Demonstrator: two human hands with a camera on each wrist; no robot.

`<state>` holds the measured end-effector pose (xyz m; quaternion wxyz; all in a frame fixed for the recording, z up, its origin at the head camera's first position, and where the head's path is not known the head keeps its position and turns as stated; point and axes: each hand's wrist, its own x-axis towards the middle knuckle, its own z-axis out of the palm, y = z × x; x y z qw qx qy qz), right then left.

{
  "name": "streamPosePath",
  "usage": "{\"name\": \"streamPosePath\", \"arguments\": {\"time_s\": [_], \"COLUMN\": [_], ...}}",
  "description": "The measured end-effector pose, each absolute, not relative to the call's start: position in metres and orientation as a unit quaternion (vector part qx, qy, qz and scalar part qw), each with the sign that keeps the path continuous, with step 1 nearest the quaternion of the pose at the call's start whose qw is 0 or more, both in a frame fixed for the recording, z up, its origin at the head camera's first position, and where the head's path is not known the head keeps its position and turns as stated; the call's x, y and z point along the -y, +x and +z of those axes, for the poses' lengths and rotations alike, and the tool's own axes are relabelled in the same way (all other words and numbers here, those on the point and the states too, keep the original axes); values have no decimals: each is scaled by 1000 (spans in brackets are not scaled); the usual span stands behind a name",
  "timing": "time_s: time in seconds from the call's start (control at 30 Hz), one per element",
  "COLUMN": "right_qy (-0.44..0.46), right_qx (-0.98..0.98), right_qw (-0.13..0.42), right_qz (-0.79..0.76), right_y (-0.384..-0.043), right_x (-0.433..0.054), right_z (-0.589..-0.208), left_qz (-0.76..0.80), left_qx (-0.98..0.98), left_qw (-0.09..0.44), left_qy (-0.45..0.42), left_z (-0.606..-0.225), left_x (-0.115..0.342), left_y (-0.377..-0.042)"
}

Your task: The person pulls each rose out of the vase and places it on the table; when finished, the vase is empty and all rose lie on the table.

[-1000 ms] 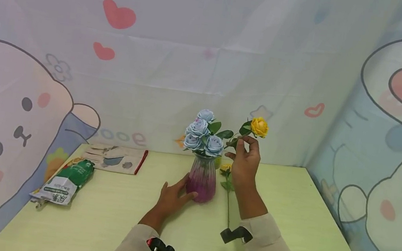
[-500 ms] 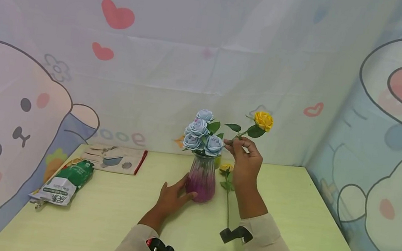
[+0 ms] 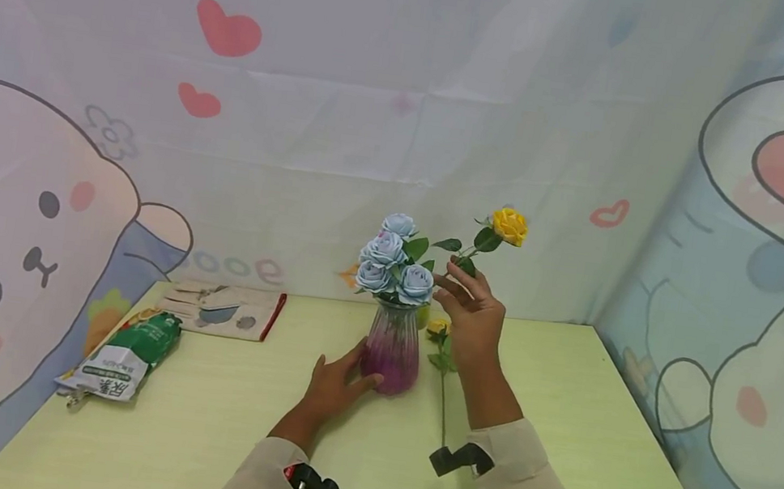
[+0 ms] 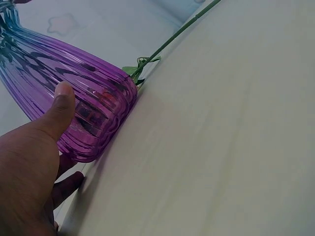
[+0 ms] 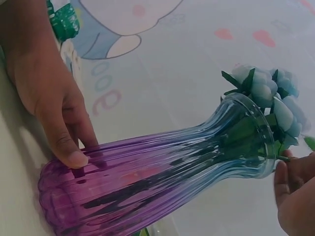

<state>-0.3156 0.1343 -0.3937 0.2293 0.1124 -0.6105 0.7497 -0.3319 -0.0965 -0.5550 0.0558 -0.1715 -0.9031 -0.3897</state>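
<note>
A ribbed glass vase [image 3: 393, 355], purple below and fading to clear blue at the rim, stands on the table holding several light blue roses [image 3: 390, 257]. My left hand [image 3: 333, 391] holds it low on its left side, thumb in front and fingers round the back, as the left wrist view [image 4: 29, 157] also shows. Beside the blooms, my right hand [image 3: 476, 320] pinches the stem of a yellow rose [image 3: 509, 226], which leans up to the right. In the right wrist view those fingers [image 5: 283, 182] are close by the vase rim [image 5: 263, 132].
Another yellow rose [image 3: 439, 328] lies on the table right of the vase, its long stem pointing toward me. A green and white packet [image 3: 132, 355] and a folded cloth item with red edging [image 3: 229, 312] lie at the left. A printed curtain [image 3: 318, 129] hangs behind the table.
The yellow rose has risen and turned, and its leaves have swung round. My right fingers have shifted their hold on the stem. The left hand and the vase have stayed in place.
</note>
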Motion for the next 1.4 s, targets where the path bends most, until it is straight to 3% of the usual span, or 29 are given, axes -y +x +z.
{"name": "streamPosePath", "arguments": {"time_s": [0.43,1.0,1.4], "right_qy": [124,105,88], "right_qx": [620,586,483], "right_qw": [327,323,326], "right_qz": [702,735,808], "right_y": [-318,-321,-317], "right_x": [-126,-134,-145], "right_z": [-398,-394,-390], "left_qz": [-399,-394,-394], "left_qx": [900,898,902], "left_qw": [51,76,53], "left_qy": [-167,-182,-169], "left_z": [-553,-558,-555], "left_x": [97,97,97], "left_y": [-328,-331,-330]}}
